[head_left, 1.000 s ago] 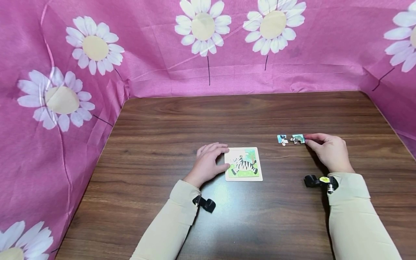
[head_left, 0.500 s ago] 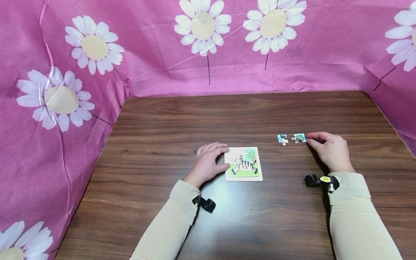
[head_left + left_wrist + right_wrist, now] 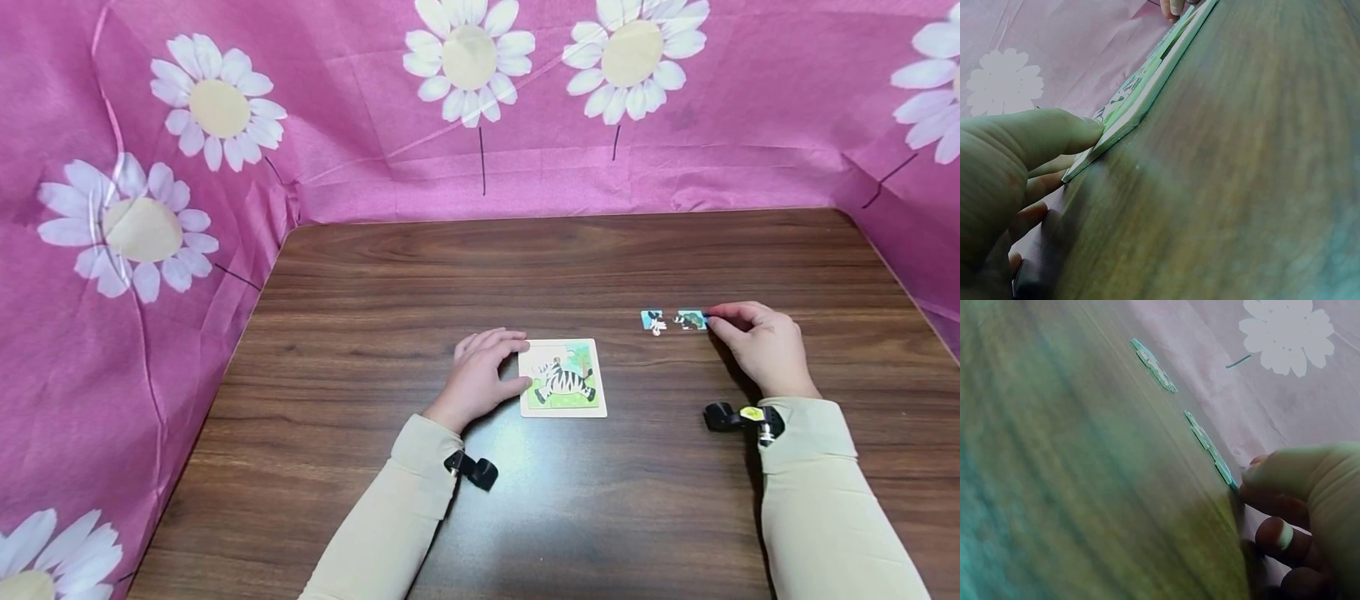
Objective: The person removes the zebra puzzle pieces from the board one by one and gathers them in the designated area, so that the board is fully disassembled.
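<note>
A square wooden zebra puzzle board (image 3: 562, 413) lies mid-table, its upper left part bare wood. My left hand (image 3: 480, 373) holds its left side, thumb on the near part of that edge and forefinger at the far corner. In the left wrist view the thumb (image 3: 1079, 131) presses the top of the board (image 3: 1154, 87). On the right, my right hand (image 3: 767, 346) pinches a blue and green puzzle piece (image 3: 692, 320) at its right end, low over the table. A second piece (image 3: 652, 322), blue with a zebra's head, lies just left of it.
The brown wood-grain table (image 3: 465, 275) extends around the board and pieces. Behind it and to both sides hangs a pink cloth (image 3: 360, 142) with white daisies. A black strap camera (image 3: 472, 471) sits on the left wrist, another (image 3: 742, 418) on the right.
My right hand has shifted the pinched piece slightly to the right, widening the gap to the zebra-head piece. The left hand and the board have stayed put.
</note>
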Available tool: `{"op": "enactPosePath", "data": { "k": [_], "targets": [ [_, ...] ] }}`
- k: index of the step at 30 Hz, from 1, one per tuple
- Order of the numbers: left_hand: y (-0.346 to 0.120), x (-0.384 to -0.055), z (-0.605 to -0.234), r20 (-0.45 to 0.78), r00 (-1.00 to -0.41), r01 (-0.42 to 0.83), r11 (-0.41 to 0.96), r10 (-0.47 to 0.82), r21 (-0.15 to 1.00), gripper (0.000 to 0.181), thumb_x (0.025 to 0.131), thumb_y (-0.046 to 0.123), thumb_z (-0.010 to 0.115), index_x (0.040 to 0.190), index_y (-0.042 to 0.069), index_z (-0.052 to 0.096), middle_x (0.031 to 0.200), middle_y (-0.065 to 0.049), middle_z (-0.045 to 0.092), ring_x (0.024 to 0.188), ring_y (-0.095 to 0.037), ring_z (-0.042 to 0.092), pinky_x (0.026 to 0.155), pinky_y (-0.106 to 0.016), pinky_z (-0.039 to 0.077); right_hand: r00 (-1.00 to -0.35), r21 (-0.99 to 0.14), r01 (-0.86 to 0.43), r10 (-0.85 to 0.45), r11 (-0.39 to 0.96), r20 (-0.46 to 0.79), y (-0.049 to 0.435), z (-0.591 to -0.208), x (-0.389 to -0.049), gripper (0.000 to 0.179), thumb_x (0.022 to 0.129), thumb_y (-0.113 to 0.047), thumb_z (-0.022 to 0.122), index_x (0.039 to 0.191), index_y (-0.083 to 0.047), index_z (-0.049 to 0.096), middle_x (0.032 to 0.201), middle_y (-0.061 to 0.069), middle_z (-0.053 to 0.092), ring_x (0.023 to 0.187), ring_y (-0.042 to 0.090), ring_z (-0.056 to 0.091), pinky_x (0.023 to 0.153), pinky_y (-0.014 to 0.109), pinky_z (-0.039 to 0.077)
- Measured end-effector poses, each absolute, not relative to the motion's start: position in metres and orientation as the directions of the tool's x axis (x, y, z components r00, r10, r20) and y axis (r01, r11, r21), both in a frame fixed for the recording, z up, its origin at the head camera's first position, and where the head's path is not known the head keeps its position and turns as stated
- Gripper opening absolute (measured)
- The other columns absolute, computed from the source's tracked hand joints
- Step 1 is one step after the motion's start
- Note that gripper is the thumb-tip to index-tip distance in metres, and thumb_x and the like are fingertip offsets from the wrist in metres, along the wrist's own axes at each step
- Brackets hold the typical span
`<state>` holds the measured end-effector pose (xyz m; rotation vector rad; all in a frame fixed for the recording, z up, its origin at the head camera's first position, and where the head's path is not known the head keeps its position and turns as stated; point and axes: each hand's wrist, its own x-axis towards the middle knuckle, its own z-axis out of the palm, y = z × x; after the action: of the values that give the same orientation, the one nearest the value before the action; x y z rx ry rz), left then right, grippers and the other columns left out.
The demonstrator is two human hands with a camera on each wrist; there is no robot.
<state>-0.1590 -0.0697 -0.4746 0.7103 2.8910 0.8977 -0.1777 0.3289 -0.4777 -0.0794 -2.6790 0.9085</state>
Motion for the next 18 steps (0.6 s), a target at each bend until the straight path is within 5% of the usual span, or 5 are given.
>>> {"op": "enactPosePath", "data": {
  "k": [4, 7, 18],
  "targets": [
    [-0.07, -0.159, -0.474, 0.096, -0.895, 0.413, 0.73, 0.435, 0.545, 0.049, 0.085, 0.035, 0.078, 0.129, 0.018, 0.066, 0.142, 0.006, 0.057, 0.139, -0.019, 0.043, 0.114, -0.05, 0.024, -0.948, -0.621, -0.047, 0.162, 0.783, 0.275, 0.329, -0.477, -0.178, 0.024, 0.092, -0.025, 0.072, 0.102, -0.004, 0.076, 0.086, -0.035, 0.059, 0.08, -0.025, 0.039, 0.073, 0.019, 0.036],
    [-0.07, -0.159, -0.474, 0.092, -0.896, 0.411, 0.731, 0.434, 0.545, 0.049, 0.085, 0.035, 0.078, 0.129, 0.018, 0.066, 0.142, 0.006, 0.057, 0.139, -0.019, 0.043, 0.114, -0.05, 0.023, -0.949, -0.643, -0.053, 0.162, 0.764, 0.27, 0.326, -0.473, -0.178, 0.025, 0.091, -0.026, 0.073, 0.104, -0.004, 0.076, 0.079, -0.052, 0.044, 0.077, -0.023, 0.043, 0.07, 0.013, 0.035],
    [-0.07, -0.159, -0.474, 0.093, -0.895, 0.412, 0.728, 0.437, 0.547, 0.05, 0.085, 0.035, 0.077, 0.13, 0.018, 0.066, 0.142, 0.006, 0.057, 0.139, -0.019, 0.042, 0.114, -0.051, 0.023, -0.949, -0.677, -0.146, 0.09, 0.722, 0.301, 0.3, -0.456, -0.175, 0.019, 0.089, -0.017, 0.076, 0.105, -0.006, 0.076, 0.069, -0.028, 0.059, 0.055, -0.01, 0.052, 0.054, 0.01, 0.038]
  ]
}}
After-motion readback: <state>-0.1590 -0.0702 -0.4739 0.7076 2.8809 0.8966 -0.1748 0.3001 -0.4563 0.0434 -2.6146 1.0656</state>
